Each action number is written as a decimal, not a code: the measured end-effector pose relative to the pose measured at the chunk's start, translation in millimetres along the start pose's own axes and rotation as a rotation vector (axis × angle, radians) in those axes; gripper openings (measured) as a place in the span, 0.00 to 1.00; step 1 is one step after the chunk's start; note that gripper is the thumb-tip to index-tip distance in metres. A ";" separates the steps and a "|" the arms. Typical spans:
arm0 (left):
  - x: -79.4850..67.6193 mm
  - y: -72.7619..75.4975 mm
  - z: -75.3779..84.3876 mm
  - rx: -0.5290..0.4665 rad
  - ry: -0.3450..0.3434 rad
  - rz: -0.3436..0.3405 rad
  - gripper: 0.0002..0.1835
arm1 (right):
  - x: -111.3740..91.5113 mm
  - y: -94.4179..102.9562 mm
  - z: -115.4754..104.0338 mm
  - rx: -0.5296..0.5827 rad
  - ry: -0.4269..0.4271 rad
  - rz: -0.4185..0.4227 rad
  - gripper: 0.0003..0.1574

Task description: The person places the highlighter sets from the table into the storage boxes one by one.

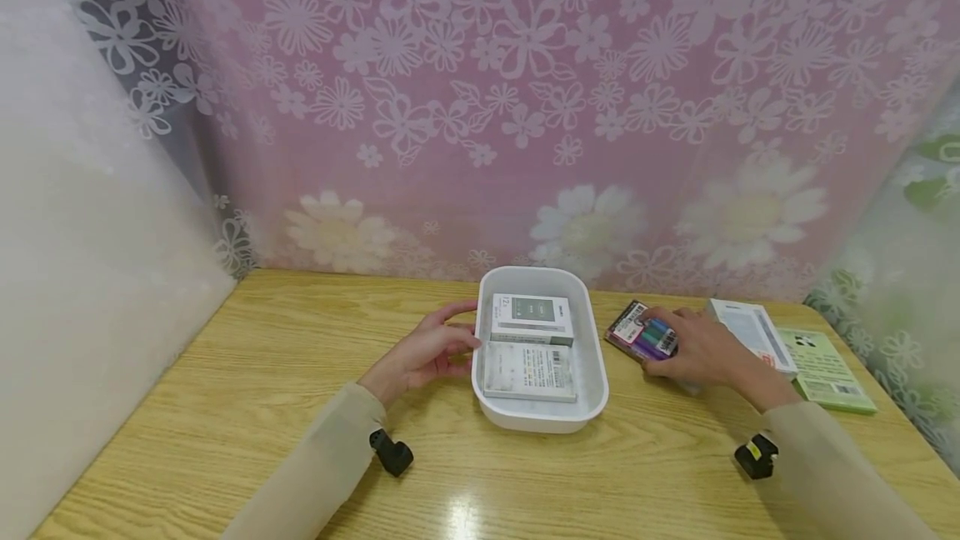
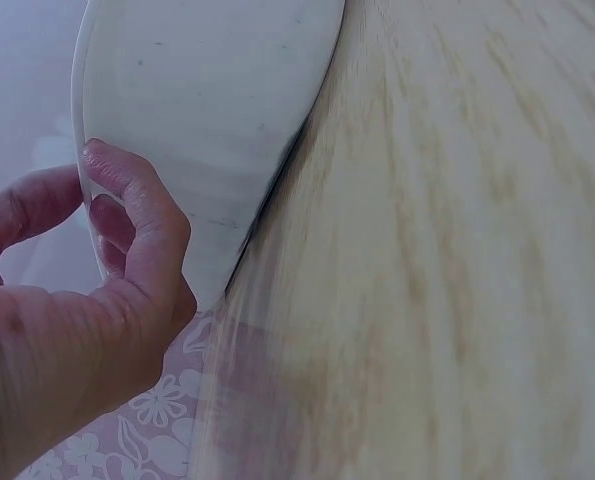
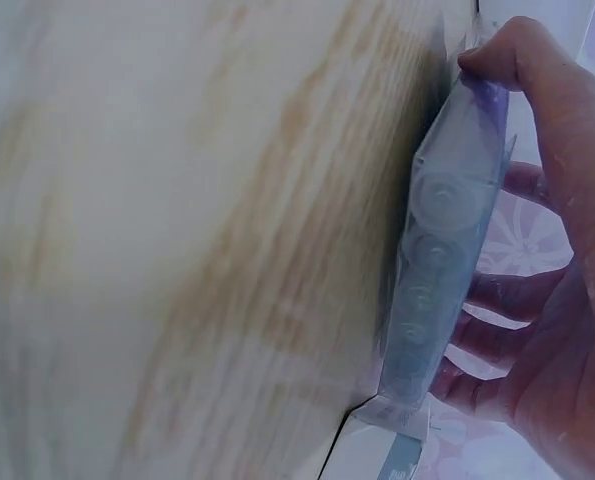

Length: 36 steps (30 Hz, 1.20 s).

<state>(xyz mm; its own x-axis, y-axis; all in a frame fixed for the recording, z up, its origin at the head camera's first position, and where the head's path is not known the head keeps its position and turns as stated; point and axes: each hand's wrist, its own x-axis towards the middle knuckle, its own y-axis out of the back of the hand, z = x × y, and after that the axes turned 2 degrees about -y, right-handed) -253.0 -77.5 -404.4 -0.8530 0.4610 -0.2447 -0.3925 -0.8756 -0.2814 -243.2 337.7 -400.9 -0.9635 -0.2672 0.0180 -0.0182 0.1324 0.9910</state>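
A white plastic tub (image 1: 540, 421) sits mid-table with two boxes inside: a white and grey-green box (image 1: 532, 312) at the back and a pale printed box (image 1: 528, 371) in front. My left hand (image 1: 429, 352) pinches the tub's left rim between thumb and fingers; the left wrist view shows the tub's outer wall (image 2: 207, 110) close up. To the right of the tub, my right hand (image 1: 699, 346) grips a clear pack of coloured cylinders (image 1: 637, 332), blue, green and purple, with a barcode label. Round ends line the pack's side (image 3: 432, 265) in the right wrist view, thumb and fingers around it.
Right of the pack lies a white box (image 1: 750, 332), partly behind my right hand. It overlaps or adjoins a flat green package (image 1: 828, 369) near the table's right side. A pink flowered curtain (image 1: 450, 148) hangs along the back edge of the wooden table (image 1: 247, 373).
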 end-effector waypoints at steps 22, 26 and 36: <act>-0.4 -1.7 0.1 -0.001 -0.001 0.010 0.39 | -19.1 20.0 -13.5 0.005 0.014 0.118 0.47; 0.1 -1.7 0.2 -0.007 -0.001 0.010 0.39 | -21.2 27.5 -17.6 -0.003 0.037 0.148 0.46; -0.1 -1.2 0.3 -0.004 -0.004 0.007 0.39 | -24.1 41.7 -31.3 -0.005 0.110 0.218 0.42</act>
<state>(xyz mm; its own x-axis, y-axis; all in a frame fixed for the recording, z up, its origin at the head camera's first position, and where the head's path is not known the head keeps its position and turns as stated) -252.6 -76.5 -403.8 -0.8570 0.4543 -0.2434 -0.3852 -0.8783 -0.2830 -212.4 319.7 -355.9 -0.9096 -0.3348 0.2460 0.1890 0.1937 0.9627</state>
